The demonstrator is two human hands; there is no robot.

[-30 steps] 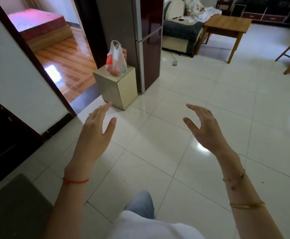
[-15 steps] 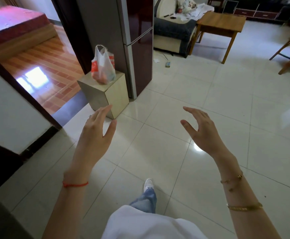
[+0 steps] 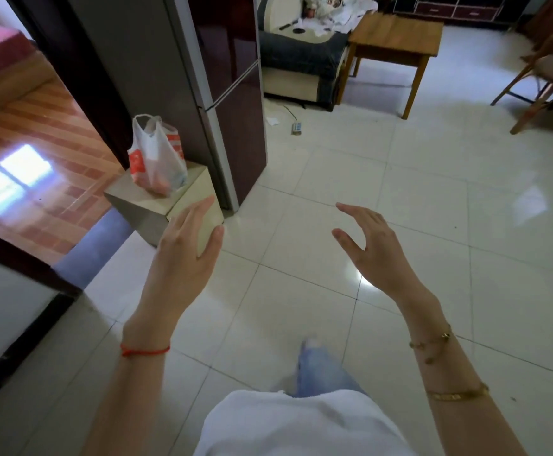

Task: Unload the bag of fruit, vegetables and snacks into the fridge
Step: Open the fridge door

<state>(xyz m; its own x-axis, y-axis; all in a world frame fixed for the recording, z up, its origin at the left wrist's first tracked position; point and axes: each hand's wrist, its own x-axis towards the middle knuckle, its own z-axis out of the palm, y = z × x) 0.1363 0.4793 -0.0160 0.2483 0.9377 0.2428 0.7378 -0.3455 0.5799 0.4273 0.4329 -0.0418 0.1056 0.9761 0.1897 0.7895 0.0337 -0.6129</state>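
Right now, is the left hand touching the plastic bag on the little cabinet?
Apart. The head view shows the left hand open in the air, with the cabinet top plainly visible between its fingertips and the plastic bag.

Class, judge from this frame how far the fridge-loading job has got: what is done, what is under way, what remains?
Done: nothing. The bag sits full on the small cabinet, and the fridge doors are closed. Under way: only the approach, with left hand and right hand open and empty. Left: open fridge, unload everything.
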